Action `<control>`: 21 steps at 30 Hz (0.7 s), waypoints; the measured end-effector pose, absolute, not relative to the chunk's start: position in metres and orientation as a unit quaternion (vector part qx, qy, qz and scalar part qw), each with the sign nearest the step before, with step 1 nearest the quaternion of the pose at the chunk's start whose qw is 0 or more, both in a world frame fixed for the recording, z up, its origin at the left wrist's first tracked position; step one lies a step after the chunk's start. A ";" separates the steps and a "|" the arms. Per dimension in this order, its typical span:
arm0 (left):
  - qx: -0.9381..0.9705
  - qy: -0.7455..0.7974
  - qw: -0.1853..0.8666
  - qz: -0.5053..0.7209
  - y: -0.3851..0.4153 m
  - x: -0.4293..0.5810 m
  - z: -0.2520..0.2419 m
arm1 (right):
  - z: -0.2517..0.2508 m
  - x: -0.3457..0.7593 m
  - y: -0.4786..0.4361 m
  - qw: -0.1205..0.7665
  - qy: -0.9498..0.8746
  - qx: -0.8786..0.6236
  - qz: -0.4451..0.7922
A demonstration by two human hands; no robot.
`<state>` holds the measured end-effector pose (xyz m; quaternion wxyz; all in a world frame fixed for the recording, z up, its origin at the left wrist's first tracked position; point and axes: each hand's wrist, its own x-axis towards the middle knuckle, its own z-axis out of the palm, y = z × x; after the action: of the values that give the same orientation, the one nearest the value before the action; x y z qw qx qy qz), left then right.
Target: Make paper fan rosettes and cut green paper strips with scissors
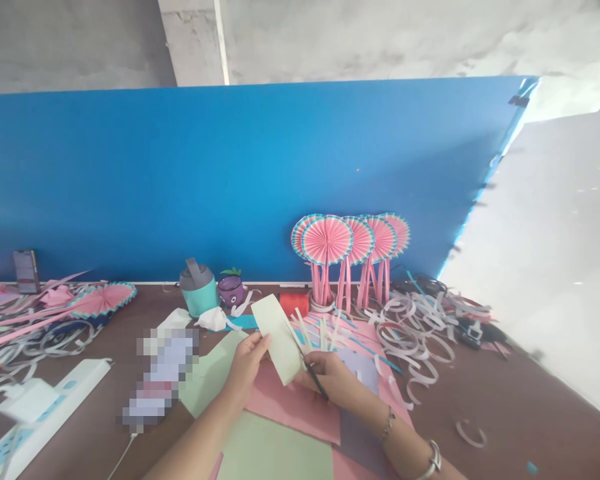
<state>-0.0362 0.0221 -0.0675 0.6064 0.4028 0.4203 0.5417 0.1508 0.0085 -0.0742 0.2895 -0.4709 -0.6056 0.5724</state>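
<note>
On my feed I see the left hand (247,360) pinching a pale-green rectangular paper piece (279,340), likely steadying it against black-handled scissors (316,381) gripped by the right hand (334,378)

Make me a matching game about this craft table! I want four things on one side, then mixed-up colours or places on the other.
Things:
1. Lidded cup
2. Small paper rectangle
3. Standing round fans
4. Power strip

Colours and places:
A. Pink with blue-trimmed edges
B. White, at the lower left of the picture
C. Turquoise, with a grey top
D. Pale green, held in the left hand

Right pairs: 1-C, 2-D, 3-A, 4-B
</note>
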 end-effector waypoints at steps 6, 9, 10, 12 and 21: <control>0.406 0.418 0.606 0.542 0.023 -0.036 -0.069 | -0.073 0.150 0.008 0.299 -0.604 -0.474 0.566; 0.407 0.414 0.609 0.541 0.024 -0.037 -0.070 | -0.074 0.150 0.009 0.299 -0.600 -0.483 0.563; 0.407 0.412 0.611 0.540 0.024 -0.037 -0.071 | -0.074 0.150 0.009 0.298 -0.599 -0.487 0.562; 0.408 0.408 0.614 0.539 0.025 -0.037 -0.072 | -0.074 0.149 0.009 0.295 -0.597 -0.490 0.562; 0.400 0.407 0.621 0.537 0.024 -0.037 -0.073 | -0.073 0.150 0.008 0.293 -0.606 -0.503 0.542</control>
<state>-0.0369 0.0244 -0.0727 0.6213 0.4004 0.4069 0.5368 0.1498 0.0079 -0.0732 0.2926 -0.5033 -0.6060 0.5420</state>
